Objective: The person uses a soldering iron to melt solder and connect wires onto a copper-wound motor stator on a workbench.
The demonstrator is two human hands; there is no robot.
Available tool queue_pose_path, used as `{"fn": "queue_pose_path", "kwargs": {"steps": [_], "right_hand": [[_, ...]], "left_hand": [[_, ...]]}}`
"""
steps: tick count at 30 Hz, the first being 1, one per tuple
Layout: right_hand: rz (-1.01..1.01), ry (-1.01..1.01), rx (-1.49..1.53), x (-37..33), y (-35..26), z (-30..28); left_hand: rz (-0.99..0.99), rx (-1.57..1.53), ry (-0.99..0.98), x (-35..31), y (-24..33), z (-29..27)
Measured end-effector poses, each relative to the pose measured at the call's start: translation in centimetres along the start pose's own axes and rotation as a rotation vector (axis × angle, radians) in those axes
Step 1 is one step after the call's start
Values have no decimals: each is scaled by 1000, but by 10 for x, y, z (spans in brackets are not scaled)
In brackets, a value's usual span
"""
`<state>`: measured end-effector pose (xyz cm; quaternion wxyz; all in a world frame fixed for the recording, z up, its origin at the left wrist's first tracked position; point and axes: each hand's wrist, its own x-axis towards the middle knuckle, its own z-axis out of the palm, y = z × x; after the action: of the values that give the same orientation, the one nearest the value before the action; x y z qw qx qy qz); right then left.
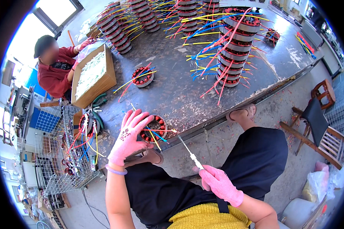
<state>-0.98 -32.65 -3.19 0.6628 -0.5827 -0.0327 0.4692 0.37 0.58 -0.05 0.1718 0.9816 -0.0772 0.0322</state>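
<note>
In a pink glove, my left hand rests at the left side of a ring-shaped motor stator, fingers stretched out and thumb apart. Red, yellow and blue wires stick out of the stator toward me. My right hand, also gloved in pink, is closed around the white handle of a thin metal-rod tool. A small orange glow shows where its tip meets the end of a red wire. Part of the stator is hidden behind my left hand.
Tall stacks of wired stators stand on the dark table. A single stator lies farther back. Left are a cardboard box, green-handled pliers and a wire basket. Another person sits beyond the box.
</note>
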Motion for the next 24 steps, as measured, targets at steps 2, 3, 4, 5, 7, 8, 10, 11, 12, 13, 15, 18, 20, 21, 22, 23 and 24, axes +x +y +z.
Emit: {"fn": "queue_pose_path", "kwargs": {"steps": [2,3,4,5,7,8,10,11,12,13,15,18,20,21,22,23,24], "right_hand": [[10,6,27,0,-1,2],[15,5,28,0,-2,1],[20,5,28,-1,-2,1],[25,4,29,-1,-2,0],[21,4,9,-1,-2,0],[19,5,0,-1,-2,1],[19,5,5,-1,-1,0],[20,5,8,-1,0,0],[4,3,-5,-1,0,0],[-11,2,-18,-1,-1,0],[-24,7,-31,-1,-2,0],[-9,16,-23,0,-3,1],[10,12,-8,0,-1,1],[10,11,-11,0,-1,1],[10,10,-14,0,-2,1],[10,9,-17,0,-2,1],[8,8,-15,0,-2,1]], "left_hand": [[-13,-7,-7,-2,0,0],[-16,-9,-11,-2,0,0],[-13,-6,-10,-1,0,0],[-11,-3,-9,0,0,1],[-10,3,-13,-1,0,0],[-10,3,-13,-1,0,1],[-9,4,-13,-1,0,0],[-8,4,-13,-1,1,0],[-8,3,-13,-1,1,0],[-5,4,-13,-1,0,0],[1,4,-15,-1,-1,0],[2,8,-12,-1,0,0],[-6,9,-16,-1,1,0],[-10,10,-18,-1,1,0],[-9,9,-18,-1,1,0],[-8,8,-19,-1,0,0],[-7,7,-19,-1,0,0]]}}
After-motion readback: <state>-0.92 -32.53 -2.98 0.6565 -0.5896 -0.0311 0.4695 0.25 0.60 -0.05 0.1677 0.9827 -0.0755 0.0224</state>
